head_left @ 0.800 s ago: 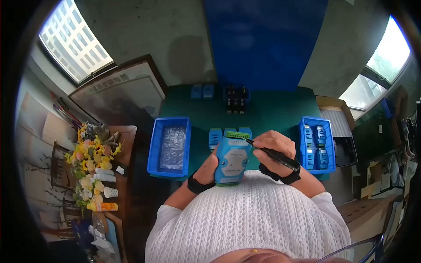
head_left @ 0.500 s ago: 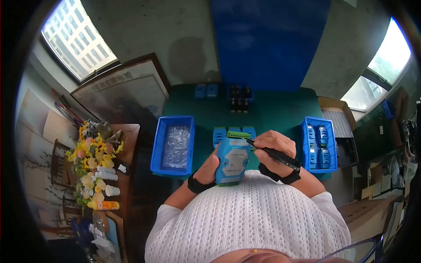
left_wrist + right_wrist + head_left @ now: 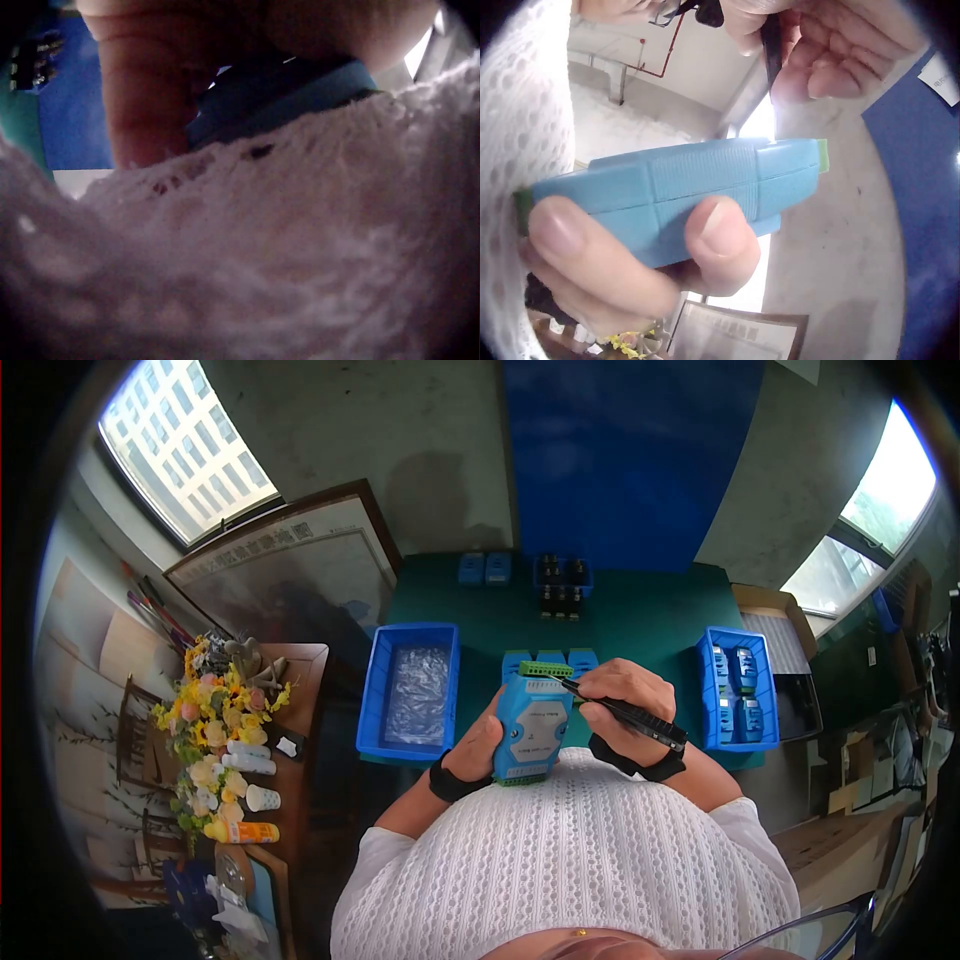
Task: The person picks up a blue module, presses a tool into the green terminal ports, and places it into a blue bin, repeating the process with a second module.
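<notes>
In the head view a blue electronic module [image 3: 533, 720] with a pale label is held upright close to the white knit top. Green terminal blocks sit at both ends, the upper terminal block [image 3: 546, 670] facing away. My left hand [image 3: 474, 748] grips the module by its side; in the right wrist view fingers [image 3: 727, 229] wrap its lower face. My right hand [image 3: 630, 695] pinches a black pen-shaped tool [image 3: 645, 723], its thin tip right at the upper terminal block. White knit fabric hides most of the left wrist view, with part of the module [image 3: 277, 101] between fingers.
Several blue modules [image 3: 582, 658] stand behind the held one on the green table [image 3: 640, 600]. A blue bin [image 3: 452, 690] with clear plastic is at left; a blue bin [image 3: 740, 748] of modules is at right. Farther back are two blue modules [image 3: 497, 568] and black parts [image 3: 560, 602].
The head view has swung a little, so bins and table sit farther right in it. Both hands, the module and the tool keep nearly the same pose, with the tip still at the terminal block.
</notes>
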Demonstrator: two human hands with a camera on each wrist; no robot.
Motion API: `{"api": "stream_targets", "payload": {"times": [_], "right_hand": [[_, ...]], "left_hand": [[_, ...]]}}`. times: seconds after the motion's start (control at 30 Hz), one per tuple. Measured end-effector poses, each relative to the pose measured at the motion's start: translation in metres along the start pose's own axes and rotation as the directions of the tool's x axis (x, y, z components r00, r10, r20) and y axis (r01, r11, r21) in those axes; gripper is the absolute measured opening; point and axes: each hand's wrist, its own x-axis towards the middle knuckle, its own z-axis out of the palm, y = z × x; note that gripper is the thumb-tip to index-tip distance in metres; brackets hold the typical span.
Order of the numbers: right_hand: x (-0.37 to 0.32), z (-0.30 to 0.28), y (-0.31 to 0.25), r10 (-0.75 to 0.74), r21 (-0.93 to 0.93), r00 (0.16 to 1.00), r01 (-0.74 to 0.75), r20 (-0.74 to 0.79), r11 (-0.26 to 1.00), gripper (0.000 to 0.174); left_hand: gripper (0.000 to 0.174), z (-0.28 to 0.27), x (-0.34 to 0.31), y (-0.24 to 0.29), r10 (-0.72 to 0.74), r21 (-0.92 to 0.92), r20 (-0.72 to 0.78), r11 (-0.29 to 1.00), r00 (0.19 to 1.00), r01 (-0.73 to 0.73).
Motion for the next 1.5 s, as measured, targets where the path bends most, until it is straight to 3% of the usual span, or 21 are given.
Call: {"api": "stream_targets", "payload": {"times": [0.47, 0.57, 0.67, 0.87, 0.97, 1.0, 1.03, 1.1, 1.13, 1.2, 1.33, 1.43, 1.5], "right_hand": [[-0.001, 0.024, -0.011, 0.010, -0.017, 1.000, -0.010, -0.003, 1.000, 0.017], [-0.001, 0.025, -0.012, 0.022, -0.025, 1.000, -0.022, 0.002, 0.999, 0.018], [-0.002, 0.026, -0.012, 0.004, -0.009, 1.000, -0.004, -0.025, 1.000, 0.019], [0.002, 0.028, -0.010, 0.013, -0.051, 1.000, -0.012, 0.010, 0.999, 0.018], [-0.002, 0.026, -0.005, 0.143, 0.073, 0.990, -0.142, -0.017, 0.987, 0.016], [-0.004, 0.027, -0.006, 0.273, 0.261, 0.961, -0.252, -0.045, 0.932, 0.020], [-0.007, 0.028, 0.001, 0.289, 0.295, 0.952, -0.248, -0.102, 0.923, 0.025], [-0.004, 0.029, 0.001, 0.477, 0.495, 0.859, -0.338, -0.185, 0.800, 0.026], [-0.004, 0.025, 0.005, 0.526, 0.557, 0.838, -0.371, -0.144, 0.743, 0.025], [0.000, 0.023, 0.009, 0.574, 0.570, 0.807, -0.409, -0.138, 0.713, 0.023], [-0.003, 0.024, 0.013, 0.559, 0.559, 0.820, -0.407, -0.124, 0.722, 0.023], [-0.008, 0.028, 0.008, 0.538, 0.517, 0.835, -0.412, -0.115, 0.750, 0.027], [-0.011, 0.029, 0.004, 0.486, 0.477, 0.868, -0.385, -0.105, 0.790, 0.030]], "left_hand": [[0.093, -0.022, -0.014, 0.001, 0.008, 0.057, 0.053, 0.998, 0.999, -0.011], [0.079, -0.026, -0.014, -0.001, 0.065, 0.000, 0.122, 0.998, 0.990, -0.066], [0.079, -0.029, -0.012, -0.002, 0.069, -0.037, 0.141, 0.997, 0.988, -0.064], [0.080, -0.034, -0.006, -0.003, 0.106, 0.051, 0.152, 0.992, 0.983, -0.115], [0.082, -0.032, -0.004, 0.003, 0.060, -0.048, 0.135, 0.997, 0.989, -0.054], [0.086, -0.034, -0.002, 0.001, 0.035, -0.119, 0.111, 0.993, 0.993, -0.021], [0.090, -0.038, 0.001, -0.005, 0.008, -0.189, 0.089, 0.982, 0.996, 0.009], [0.093, -0.045, 0.005, -0.007, -0.019, -0.346, 0.089, 0.937, 0.996, 0.049], [0.093, -0.049, 0.008, -0.005, -0.015, -0.430, 0.108, 0.901, 0.994, 0.060], [0.090, -0.054, 0.018, -0.004, 0.041, -0.597, 0.124, 0.801, 0.991, 0.041], [0.081, -0.051, 0.035, 0.016, -0.119, -0.806, 0.043, 0.582, 0.992, 0.105], [0.080, -0.053, 0.042, 0.021, -0.039, -0.736, 0.097, 0.669, 0.995, 0.098], [0.079, -0.051, 0.045, 0.026, -0.033, -0.708, 0.031, 0.705, 0.999, 0.045]]}}
